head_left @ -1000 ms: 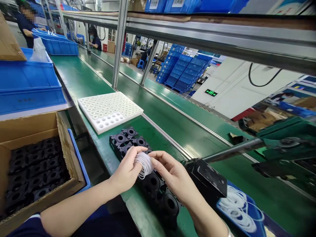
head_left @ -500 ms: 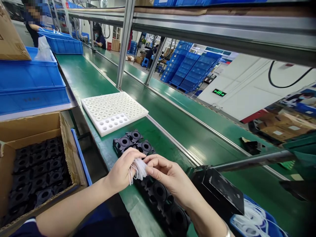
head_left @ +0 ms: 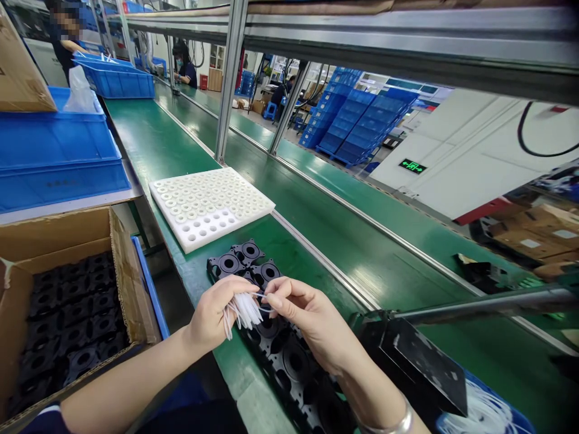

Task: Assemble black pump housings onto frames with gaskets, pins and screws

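A bundle of thin white rubber rings (head_left: 245,310) is gripped in my left hand (head_left: 211,310), its loops hanging from the fingers. My right hand (head_left: 312,319) pinches one strand of the bundle between thumb and forefinger, drawn out a little to the right. Below both hands lie black plastic housings (head_left: 296,358) with round openings, set in two rows along the green bench. The hands cover part of these rows. Beyond them sits a white foam tray (head_left: 212,226) with ring-shaped parts in most of its holes; the holes near its front edge hold none.
To the left, a cardboard box (head_left: 115,271) holds more black housings. Blue crates (head_left: 58,138) stand behind it. At right are a black block on an arm (head_left: 414,361) and a blue container of white rings (head_left: 482,410). Metal posts (head_left: 230,84) rise from the bench; co-workers are farther back.
My right hand has moved slightly right, away from my left, and a single strand now stretches between them. The left hand has shifted a little left with the bundle.
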The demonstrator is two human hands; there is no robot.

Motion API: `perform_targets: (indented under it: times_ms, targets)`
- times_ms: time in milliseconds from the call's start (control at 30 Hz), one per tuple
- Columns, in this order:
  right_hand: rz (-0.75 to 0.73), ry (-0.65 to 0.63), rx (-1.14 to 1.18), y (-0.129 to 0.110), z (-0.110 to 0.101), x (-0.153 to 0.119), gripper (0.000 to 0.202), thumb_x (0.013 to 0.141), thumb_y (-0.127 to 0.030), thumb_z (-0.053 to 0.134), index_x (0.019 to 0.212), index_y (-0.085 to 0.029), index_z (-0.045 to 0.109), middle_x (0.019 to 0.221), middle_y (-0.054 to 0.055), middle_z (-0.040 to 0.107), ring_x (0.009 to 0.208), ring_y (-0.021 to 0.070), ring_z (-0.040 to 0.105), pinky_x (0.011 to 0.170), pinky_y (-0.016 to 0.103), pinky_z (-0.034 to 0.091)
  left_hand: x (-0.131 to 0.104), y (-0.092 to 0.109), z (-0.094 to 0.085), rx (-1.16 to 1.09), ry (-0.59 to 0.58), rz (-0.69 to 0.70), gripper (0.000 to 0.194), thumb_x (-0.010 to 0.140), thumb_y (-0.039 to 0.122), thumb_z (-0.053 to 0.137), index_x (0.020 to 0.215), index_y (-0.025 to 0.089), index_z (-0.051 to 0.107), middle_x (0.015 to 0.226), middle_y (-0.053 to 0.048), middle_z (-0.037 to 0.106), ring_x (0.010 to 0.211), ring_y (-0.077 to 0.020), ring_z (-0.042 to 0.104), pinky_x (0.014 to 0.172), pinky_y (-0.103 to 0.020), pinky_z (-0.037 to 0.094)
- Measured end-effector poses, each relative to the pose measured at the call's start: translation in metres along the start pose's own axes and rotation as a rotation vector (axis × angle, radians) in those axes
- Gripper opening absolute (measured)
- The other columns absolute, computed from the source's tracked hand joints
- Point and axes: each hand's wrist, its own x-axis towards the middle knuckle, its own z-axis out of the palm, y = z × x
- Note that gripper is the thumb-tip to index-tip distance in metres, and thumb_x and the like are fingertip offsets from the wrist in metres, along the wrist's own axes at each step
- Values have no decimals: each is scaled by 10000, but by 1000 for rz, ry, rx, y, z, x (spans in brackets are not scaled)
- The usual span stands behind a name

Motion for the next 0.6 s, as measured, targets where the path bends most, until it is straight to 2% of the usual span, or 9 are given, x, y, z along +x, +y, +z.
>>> perform_targets:
  times_ms: [167, 300, 367, 467, 600]
  targets:
    - [-25, 47, -44, 4, -3, 8, 383, 773, -527, 797, 678, -194, 632, 885, 26, 622, 802, 162, 542, 746, 285, 443, -1, -1, 4, -359, 150, -178, 185, 985, 233, 569, 1136, 221, 674, 985, -72, 674, 835, -205, 718, 748, -339, 598]
    - [-121, 225, -189, 14, -19, 27, 393, 797, -562, 749, 697, -197, 643, 877, 42, 639, 839, 190, 563, 771, 305, 448, 11, -3, -6, -615, 355, -355, 65, 921, 257, 682, 964, 208, 683, 972, -30, 646, 777, -164, 712, 714, -326, 614]
    - [-167, 300, -355, 22, -30, 43, 399, 825, -574, 702, 700, -200, 640, 864, 47, 658, 801, 191, 576, 747, 311, 453, 21, -3, -16, -662, 419, -422, 105, 868, 266, 749, 847, 192, 677, 904, -6, 646, 709, -131, 691, 653, -281, 607]
    - [-209, 361, -589, 32, -42, 75, 394, 858, -559, 639, 678, -208, 636, 816, 55, 675, 764, 204, 599, 727, 327, 460, 34, -1, -31, -620, 361, -437, 212, 867, 346, 748, 763, 166, 704, 862, -32, 659, 663, -136, 681, 571, -258, 600]
    - [-248, 396, -698, 38, -39, 115, 320, 852, -444, 650, 628, -218, 613, 798, 62, 663, 811, 226, 609, 783, 350, 467, 45, -2, -37, -320, 219, -429, 382, 961, 429, 594, 799, 130, 767, 945, -117, 696, 764, -212, 718, 652, -333, 640]
